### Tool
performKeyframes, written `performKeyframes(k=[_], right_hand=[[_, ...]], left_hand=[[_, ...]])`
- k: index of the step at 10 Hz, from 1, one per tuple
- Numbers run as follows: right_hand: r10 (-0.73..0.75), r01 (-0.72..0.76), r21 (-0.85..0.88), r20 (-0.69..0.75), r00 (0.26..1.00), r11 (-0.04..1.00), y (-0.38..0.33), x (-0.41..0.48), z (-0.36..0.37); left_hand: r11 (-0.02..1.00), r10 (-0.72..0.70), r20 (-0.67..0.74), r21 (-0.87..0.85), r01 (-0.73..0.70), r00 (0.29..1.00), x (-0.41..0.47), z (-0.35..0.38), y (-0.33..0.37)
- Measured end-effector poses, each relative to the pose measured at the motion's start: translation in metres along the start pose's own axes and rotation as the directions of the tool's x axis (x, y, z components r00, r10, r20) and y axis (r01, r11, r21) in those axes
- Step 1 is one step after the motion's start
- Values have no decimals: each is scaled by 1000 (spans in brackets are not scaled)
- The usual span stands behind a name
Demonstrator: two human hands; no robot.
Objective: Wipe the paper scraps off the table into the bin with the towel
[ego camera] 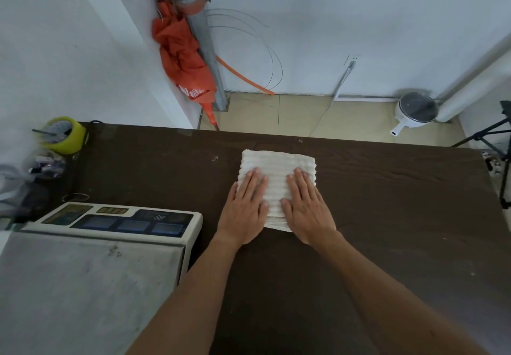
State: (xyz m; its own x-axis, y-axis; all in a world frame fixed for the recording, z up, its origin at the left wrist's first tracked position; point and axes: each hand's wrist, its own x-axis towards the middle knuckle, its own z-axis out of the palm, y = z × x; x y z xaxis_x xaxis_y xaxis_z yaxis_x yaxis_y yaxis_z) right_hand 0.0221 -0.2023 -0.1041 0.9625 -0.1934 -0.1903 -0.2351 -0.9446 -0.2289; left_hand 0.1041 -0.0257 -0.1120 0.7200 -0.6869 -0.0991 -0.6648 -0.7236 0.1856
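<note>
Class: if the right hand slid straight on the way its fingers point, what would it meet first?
Only more towel under the right hand, then bare table to the far edge; the way looks free.

Lighting here is pretty soft and even, kind of cool daylight, nothing harsh going on. The white wall [359, 23] is coming out bright with a bluish tint, while the dark counter [387, 189] is soaking up most of the light and only showing a faint sheen along its far edge. Shadows are barely showing, just a soft one under the forearms. The wide-angle lens is bending straight lines hard near the edges, and the clutter at the left edge [25, 177] is looking smeared and blurry. The centre is staying reasonably sharp.
</note>
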Motion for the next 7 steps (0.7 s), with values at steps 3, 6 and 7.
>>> performKeyframes(k=[3,6,7], right_hand=[[-6,7,-9,170,985,1000,5,4,-17],[-42,89,-141,304,952,986,6,7,-65],[-85,134,-163,279,957,977,8,-8,-89]], left_hand=[[993,15,154,113,-33,988,0,-22,1],[995,-98,199,45,91,975,-29,-63,17],[987,-163,160,12,163,974,-31,-83,28]])
